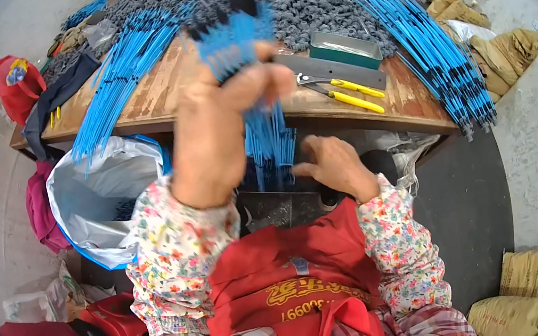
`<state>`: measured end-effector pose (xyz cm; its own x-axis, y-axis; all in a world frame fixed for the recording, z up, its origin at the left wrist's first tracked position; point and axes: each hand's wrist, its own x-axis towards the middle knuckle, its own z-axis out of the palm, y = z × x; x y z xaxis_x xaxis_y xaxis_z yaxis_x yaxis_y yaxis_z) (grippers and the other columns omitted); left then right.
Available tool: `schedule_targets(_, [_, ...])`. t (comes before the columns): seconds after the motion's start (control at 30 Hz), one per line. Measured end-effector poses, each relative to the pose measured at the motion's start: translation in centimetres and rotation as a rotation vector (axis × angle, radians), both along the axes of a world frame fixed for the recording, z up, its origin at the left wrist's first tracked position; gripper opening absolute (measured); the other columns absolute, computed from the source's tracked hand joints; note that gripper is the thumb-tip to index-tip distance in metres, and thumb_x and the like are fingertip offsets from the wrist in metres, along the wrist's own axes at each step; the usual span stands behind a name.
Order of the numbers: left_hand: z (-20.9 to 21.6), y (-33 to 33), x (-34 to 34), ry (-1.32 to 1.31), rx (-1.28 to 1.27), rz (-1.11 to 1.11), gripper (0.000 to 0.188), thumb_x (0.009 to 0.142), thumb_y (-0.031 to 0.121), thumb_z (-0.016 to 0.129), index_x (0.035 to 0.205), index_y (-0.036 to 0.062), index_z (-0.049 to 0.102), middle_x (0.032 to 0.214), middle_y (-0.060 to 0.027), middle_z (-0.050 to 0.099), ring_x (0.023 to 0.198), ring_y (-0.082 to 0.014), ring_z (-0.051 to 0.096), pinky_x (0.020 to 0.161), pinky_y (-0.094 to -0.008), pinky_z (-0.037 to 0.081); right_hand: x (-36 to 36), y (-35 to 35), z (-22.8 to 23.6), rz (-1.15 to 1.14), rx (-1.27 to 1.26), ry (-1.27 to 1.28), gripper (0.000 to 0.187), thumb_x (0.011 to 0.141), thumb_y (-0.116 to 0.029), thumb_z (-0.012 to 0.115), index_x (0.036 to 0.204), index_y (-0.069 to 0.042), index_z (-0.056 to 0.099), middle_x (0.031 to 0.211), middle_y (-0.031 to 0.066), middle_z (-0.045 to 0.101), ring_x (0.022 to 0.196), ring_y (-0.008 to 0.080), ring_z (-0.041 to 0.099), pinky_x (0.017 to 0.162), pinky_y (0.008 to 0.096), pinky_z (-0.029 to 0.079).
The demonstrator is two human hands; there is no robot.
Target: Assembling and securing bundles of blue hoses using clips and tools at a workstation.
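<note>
A bundle of thin blue rods with dark upper ends stands nearly upright in front of me, over the table's near edge. My left hand is closed round its upper part; hand and rod tops are smeared by motion. Lower down, my right hand is beside the bottom ends of the rods, thumb and fingers apart. Whether its fingertips touch the rods I cannot tell.
On the wooden table lie blue rods at left and right, a heap of grey pieces, yellow-handled pliers and a green tray. A white-lined bag stands below at left.
</note>
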<state>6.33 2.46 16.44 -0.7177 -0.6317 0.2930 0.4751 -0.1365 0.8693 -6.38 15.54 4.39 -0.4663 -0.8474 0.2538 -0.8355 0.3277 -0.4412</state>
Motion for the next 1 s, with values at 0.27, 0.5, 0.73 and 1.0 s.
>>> schedule_targets(0.27, [-7.0, 6.3, -0.7, 0.141, -0.162, -0.153, 0.014, 0.085, 0.005, 0.061, 0.098, -0.0007, 0.063, 0.084, -0.0095, 0.069, 0.073, -0.0135, 0.063, 0.067, -0.0243, 0.047, -9.2, 6.2, 2.0, 0.034, -0.176, 0.106, 0.017, 0.082, -0.011, 0.061, 0.093, 0.001, 0.061, 0.087, 0.0107, 0.062, 0.079, 0.0207, 0.058, 0.07, 0.0308, 0.045])
schedule_targets(0.5, [-5.7, 5.8, 0.6, 0.27, -0.218, -0.129, 0.018, 0.087, 0.005, 0.058, 0.104, 0.0006, 0.061, 0.063, -0.0127, 0.06, 0.048, -0.0147, 0.053, 0.048, -0.029, 0.039, -14.8, -0.6, 7.1, -0.102, -0.271, -0.197, 0.016, 0.092, -0.012, 0.054, 0.093, 0.002, 0.06, 0.083, 0.0015, 0.058, 0.076, 0.0123, 0.051, 0.069, 0.0266, 0.043])
schedule_targets(0.73, [-4.7, 3.5, -1.5, 0.235, 0.029, -0.27, 0.021, 0.086, 0.009, 0.06, 0.105, 0.0013, 0.061, 0.058, -0.015, 0.054, 0.046, -0.0215, 0.051, 0.047, -0.0301, 0.035, -23.2, -5.3, 6.7, -0.12, -0.173, 0.107, 0.014, 0.087, -0.008, 0.056, 0.093, 0.004, 0.061, 0.081, 0.009, 0.063, 0.073, 0.0159, 0.056, 0.068, 0.0273, 0.044])
schedule_targets(1.0, [-8.9, 3.3, -3.3, 0.027, -0.099, -0.168, 0.015, 0.085, 0.013, 0.063, 0.09, -0.0012, 0.065, 0.058, -0.0161, 0.051, 0.048, -0.0238, 0.05, 0.048, -0.0325, 0.037, -23.2, -5.4, 6.7, -0.042, 0.169, 0.212, 0.01, 0.074, -0.004, 0.059, 0.075, 0.005, 0.063, 0.064, 0.018, 0.06, 0.059, 0.0244, 0.059, 0.058, 0.0333, 0.045])
